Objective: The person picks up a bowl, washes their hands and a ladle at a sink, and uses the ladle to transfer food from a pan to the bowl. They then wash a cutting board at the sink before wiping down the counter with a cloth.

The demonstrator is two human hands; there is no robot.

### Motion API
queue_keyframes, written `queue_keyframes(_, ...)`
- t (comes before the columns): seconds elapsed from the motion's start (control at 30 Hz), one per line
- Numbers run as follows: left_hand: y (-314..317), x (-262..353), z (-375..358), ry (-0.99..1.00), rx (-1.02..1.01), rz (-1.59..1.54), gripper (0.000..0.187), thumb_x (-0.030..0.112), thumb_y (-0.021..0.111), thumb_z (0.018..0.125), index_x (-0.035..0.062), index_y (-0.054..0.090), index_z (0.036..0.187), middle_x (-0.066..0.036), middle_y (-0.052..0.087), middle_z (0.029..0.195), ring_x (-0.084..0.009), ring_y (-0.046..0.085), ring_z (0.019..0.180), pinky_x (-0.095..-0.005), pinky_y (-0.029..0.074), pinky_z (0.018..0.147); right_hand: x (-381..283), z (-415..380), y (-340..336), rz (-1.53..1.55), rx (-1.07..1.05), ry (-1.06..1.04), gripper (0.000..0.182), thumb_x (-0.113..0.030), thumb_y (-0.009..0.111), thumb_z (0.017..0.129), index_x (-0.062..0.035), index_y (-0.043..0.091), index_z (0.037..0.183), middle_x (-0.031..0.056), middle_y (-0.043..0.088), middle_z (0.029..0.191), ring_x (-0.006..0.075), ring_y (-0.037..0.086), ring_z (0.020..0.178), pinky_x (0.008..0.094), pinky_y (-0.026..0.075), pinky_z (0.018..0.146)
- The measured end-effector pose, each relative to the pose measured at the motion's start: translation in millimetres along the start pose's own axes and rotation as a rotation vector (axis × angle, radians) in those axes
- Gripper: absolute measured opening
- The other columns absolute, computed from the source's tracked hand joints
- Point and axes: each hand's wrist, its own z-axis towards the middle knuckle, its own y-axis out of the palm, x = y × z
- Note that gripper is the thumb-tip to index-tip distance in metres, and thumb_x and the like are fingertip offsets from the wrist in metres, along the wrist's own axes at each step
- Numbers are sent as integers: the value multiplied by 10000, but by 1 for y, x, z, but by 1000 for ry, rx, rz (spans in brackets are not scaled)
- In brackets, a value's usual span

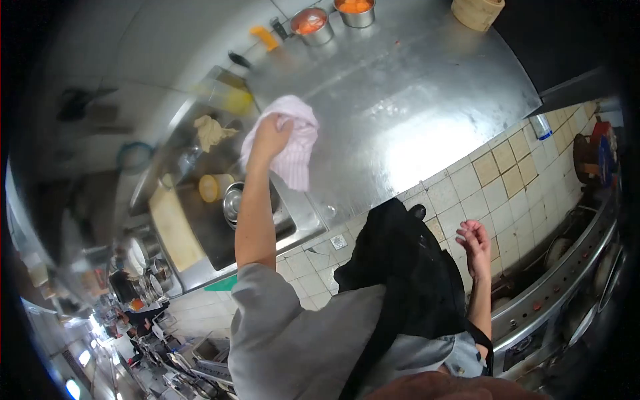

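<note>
My left hand (271, 137) is closed on a pale pink striped cloth (297, 143). The cloth is bunched under the fingers and lies on the steel counter (373, 87), close to the sink's edge. My right hand (475, 241) hangs out at my right side above the tiled floor, away from the counter. Its fingers are loosely bent and somewhat apart, with nothing visible in them. Just left of the cloth, a crumpled beige rag (213, 133) and a yellowish clear container (230, 99) sit by the sink.
In the sink are metal bowls (233, 202) and a yellow-rimmed tub (209, 189); a pale board (175, 223) lies alongside. Along the counter's back stand two metal pots with orange contents (355, 8), an orange-handled tool (264, 37) and a bamboo steamer (477, 12). A stove (567, 280) runs at right.
</note>
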Motion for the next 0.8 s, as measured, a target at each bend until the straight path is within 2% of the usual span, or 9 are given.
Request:
queue_keyframes(0.03,10,-21,4,71,-22,105,658,431,695,835,-27,563,1288,-305,556,1314,-427,502,1272,-523,348,1084,8,1,-2,-4,10,-8,307,-197,635,955,-60,554,1218,83,606,1223,187,614,1030,335,510,876)
queue_keyframes(0.07,20,-28,0,64,-32,108,658,431,695,835,-27,563,1288,-305,556,1314,-427,502,1272,-523,348,1084,13,2,0,-5,12,5,307,-197,635,955,-60,554,1218,83,606,1223,187,614,1030,335,510,876)
queue_keyframes(0.13,46,-31,-10,1,230,574,821,568,678,800,11,496,1375,-348,367,1465,-499,259,1417,-652,127,1139,20,-1,3,68,161,59,328,-254,644,964,-66,556,1218,83,603,1216,183,614,1027,328,512,864)
queue_keyframes(0.17,58,-48,0,-129,62,465,912,640,636,784,35,428,1434,-372,216,1525,-554,81,1442,-724,-27,1101,21,-1,6,85,206,91,350,-297,649,966,-69,556,1216,80,602,1208,176,611,1017,333,509,864)
queue_keyframes(0.3,95,-61,76,-125,49,560,834,612,565,852,36,423,1437,-378,289,1487,-555,127,1435,-690,23,1129,38,-6,0,106,326,134,342,-285,649,964,-74,556,1216,80,599,1204,172,609,1006,337,505,867)
queue_keyframes(0.4,118,-20,141,-7,146,468,807,606,543,871,33,435,1429,-364,343,1461,-566,160,1420,-665,37,1144,38,-1,10,225,362,117,336,-277,647,964,-76,553,1217,75,602,1190,168,606,1002,340,501,871)
queue_keyframes(0.5,153,42,167,135,110,443,810,604,521,880,24,442,1439,-316,377,1476,-500,216,1434,-618,107,1165,33,3,23,153,366,142,287,-258,642,964,-73,572,1172,52,614,1123,158,614,961,323,511,824)
queue_keyframes(0.7,260,181,133,669,27,12,647,386,692,854,12,518,1353,-211,519,1392,-365,384,1385,-468,254,1176,22,19,33,108,282,145,270,-270,636,970,-84,578,1157,36,619,1079,140,617,945,312,509,837)
queue_keyframes(0.8,292,243,87,810,-154,14,635,292,664,848,19,486,1393,-183,497,1426,-344,372,1399,-446,241,1188,7,20,24,35,273,104,272,-277,636,970,-81,582,1152,35,622,1068,143,621,945,314,510,839)
